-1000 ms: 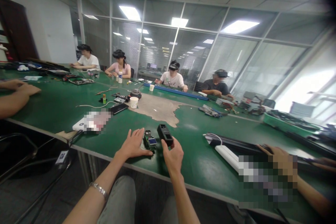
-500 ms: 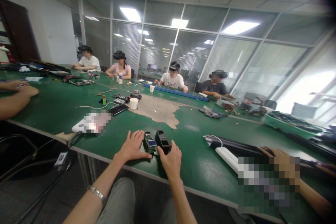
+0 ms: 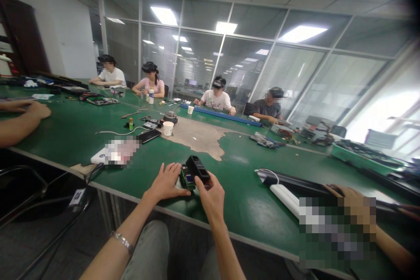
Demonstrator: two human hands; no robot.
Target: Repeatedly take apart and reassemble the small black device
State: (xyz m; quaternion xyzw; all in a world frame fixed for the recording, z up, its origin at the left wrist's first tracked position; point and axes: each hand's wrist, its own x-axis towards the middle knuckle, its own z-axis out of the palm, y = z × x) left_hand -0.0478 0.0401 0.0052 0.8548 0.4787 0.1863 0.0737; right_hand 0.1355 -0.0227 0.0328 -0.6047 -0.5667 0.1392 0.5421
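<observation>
A small green circuit board (image 3: 188, 179) sits near the front edge of the green table, partly covered by a black plastic housing (image 3: 197, 168). My left hand (image 3: 169, 181) is at the board's left side, fingertips along its upper left and thumb by its lower edge, and seems to hold it. My right hand (image 3: 211, 190) grips the black housing, which is tilted over the board's right part. Whether the housing touches the board cannot be made out.
A phone (image 3: 150, 136), a paper cup (image 3: 168, 128) and a white device (image 3: 100, 156) lie to the left. At right are a white power strip (image 3: 284, 199), a long black bar (image 3: 305, 183) and another person's hand (image 3: 351, 201). People sit across the table (image 3: 243, 162).
My right hand has lifted the black housing and brought it left, tilted over the board. The board's screen is now largely covered. My left hand has stayed in place.
</observation>
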